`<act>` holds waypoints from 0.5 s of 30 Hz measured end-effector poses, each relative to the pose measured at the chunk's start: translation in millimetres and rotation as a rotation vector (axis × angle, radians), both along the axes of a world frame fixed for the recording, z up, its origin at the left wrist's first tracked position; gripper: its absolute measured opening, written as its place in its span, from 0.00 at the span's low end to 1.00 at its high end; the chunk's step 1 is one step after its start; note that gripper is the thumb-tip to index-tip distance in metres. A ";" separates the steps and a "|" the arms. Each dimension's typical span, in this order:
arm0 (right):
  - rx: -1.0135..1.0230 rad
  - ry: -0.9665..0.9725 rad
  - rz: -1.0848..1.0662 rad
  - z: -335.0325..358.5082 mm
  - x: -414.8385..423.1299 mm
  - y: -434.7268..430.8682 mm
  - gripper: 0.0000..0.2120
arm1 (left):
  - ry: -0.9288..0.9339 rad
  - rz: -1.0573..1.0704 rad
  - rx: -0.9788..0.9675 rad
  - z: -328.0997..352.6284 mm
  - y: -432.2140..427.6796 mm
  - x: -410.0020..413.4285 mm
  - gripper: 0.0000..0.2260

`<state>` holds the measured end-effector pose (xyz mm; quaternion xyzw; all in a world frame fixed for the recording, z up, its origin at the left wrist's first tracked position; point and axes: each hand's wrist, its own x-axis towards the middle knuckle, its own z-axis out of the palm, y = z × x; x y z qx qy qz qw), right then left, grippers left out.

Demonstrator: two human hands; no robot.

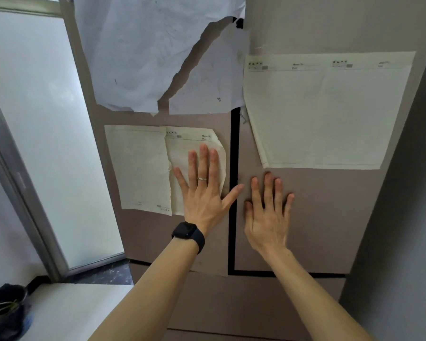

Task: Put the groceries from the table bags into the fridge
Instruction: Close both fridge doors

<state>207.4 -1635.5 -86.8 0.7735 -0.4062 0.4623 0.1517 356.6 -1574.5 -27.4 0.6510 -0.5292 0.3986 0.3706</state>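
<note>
Both hands flat, left hand (202, 190), right hand (268, 215), on fridge (317, 217) doors

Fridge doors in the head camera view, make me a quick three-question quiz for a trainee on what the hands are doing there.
1. True or false: both fridge doors are pulled wide open.
2. Which hand lies partly on a sheet of lined paper? A) left hand B) right hand C) neither
3. Fill in: the left wrist wears a black ____.

Key:
1. False. The doors look shut, with only the dark seam between them; both palms are flat against them.
2. A. The left hand overlaps the paper; the right hand is on bare door.
3. Smartwatch.
</note>
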 end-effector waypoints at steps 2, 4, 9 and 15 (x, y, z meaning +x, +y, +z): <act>0.009 -0.011 -0.003 1.6 3.4 -3.4 0.30 | -0.005 0.021 0.003 1.2 -5.7 -0.4 0.47; 0.009 -0.018 -0.011 0.9 6.6 -6.4 0.31 | -0.004 0.034 -0.003 1.0 -10.3 -0.5 0.47; -0.017 -0.012 -0.016 -0.6 7.9 -11.3 0.31 | -0.017 0.037 -0.005 0.6 -15.2 0.8 0.47; -0.022 0.015 0.014 -3.1 6.2 -19.0 0.31 | -0.011 0.083 0.000 -0.4 -34.8 5.4 0.46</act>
